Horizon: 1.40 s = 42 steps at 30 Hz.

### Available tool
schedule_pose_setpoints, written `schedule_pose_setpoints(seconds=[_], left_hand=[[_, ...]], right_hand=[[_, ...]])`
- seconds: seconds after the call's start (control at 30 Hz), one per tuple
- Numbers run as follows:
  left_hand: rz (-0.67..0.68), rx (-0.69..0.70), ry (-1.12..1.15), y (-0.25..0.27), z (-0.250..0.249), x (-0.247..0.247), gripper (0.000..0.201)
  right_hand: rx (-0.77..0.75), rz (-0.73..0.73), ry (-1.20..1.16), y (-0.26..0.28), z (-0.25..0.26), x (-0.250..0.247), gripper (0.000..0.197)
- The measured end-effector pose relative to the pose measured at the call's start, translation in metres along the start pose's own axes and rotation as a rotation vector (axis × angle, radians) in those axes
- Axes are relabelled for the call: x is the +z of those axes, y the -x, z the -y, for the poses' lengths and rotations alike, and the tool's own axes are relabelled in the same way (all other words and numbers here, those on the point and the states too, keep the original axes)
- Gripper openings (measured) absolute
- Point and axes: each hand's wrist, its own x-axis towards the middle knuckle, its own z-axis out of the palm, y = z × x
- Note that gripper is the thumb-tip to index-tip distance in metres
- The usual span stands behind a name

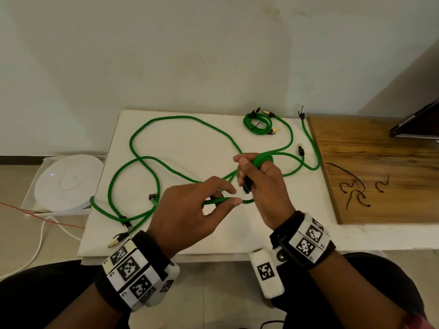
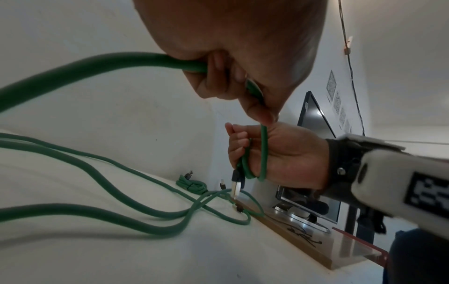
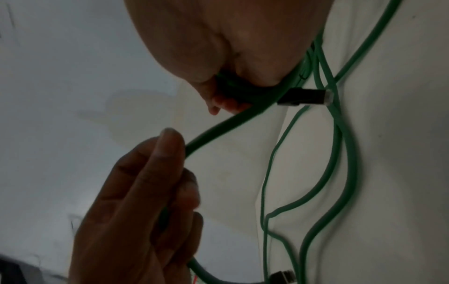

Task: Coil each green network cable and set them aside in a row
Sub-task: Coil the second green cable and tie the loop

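Long green network cables sprawl in loops over a white board. My right hand grips a small coil of green cable wound around its fingers, a black plug hanging below the fist. My left hand pinches the free run of that cable between thumb and fingers, just left of the right hand. The left wrist view shows the loops around the right hand and the plug dangling. One finished, tied green coil lies at the board's far right.
A wooden board with several black twist ties lies right of the white board. A dark screen stands at the far right. A round white device sits in a tray on the left. Loose plugs lie near the front left corner.
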Motion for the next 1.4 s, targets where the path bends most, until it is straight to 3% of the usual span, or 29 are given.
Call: schedule_pose_setpoints(seconds=[0.2, 0.3, 0.37, 0.47, 0.53, 0.6, 0.67, 0.97, 1.1, 1.27, 1.4], left_hand=[[-0.132, -0.041, 0.081, -0.005, 0.005, -0.017, 0.028], [-0.184, -0.339, 0.373, -0.013, 0.005, -0.023, 0.017], [-0.158, -0.51, 0.5, -0.019, 0.008, -0.027, 0.016], [-0.109, -0.647, 0.654, -0.022, 0.015, -0.033, 0.02], [-0.063, -0.706, 0.766, -0.022, 0.02, -0.035, 0.036], [0.046, -0.698, 0.832, -0.02, 0.024, -0.036, 0.058], [0.11, -0.636, 0.863, -0.019, 0.028, -0.037, 0.063], [-0.09, -0.501, 0.699, -0.018, 0.029, -0.021, 0.026], [0.005, -0.461, 0.614, -0.016, 0.03, -0.011, 0.02], [0.105, -0.306, 0.377, -0.008, 0.03, 0.004, 0.029], [0.15, -0.31, 0.326, -0.006, 0.029, 0.01, 0.031]], right_hand=[[0.1, 0.383, 0.219, 0.009, 0.001, 0.003, 0.018], [0.155, 0.543, 0.331, 0.017, -0.004, 0.009, 0.027], [0.213, 0.566, 0.295, 0.022, -0.007, 0.015, 0.035], [0.284, 0.57, 0.292, 0.026, -0.005, 0.021, 0.06], [0.313, 0.598, 0.323, 0.026, 0.0, 0.02, 0.078], [0.323, 0.61, 0.294, 0.025, 0.003, 0.019, 0.086], [0.344, 0.612, 0.239, 0.023, 0.005, 0.019, 0.089], [0.452, 0.731, -0.065, 0.025, 0.012, 0.021, 0.087], [0.444, 0.766, -0.291, 0.029, 0.015, 0.02, 0.077], [0.417, 0.641, -0.468, 0.032, 0.024, 0.016, 0.059], [0.36, 0.48, -0.583, 0.026, 0.032, 0.01, 0.058]])
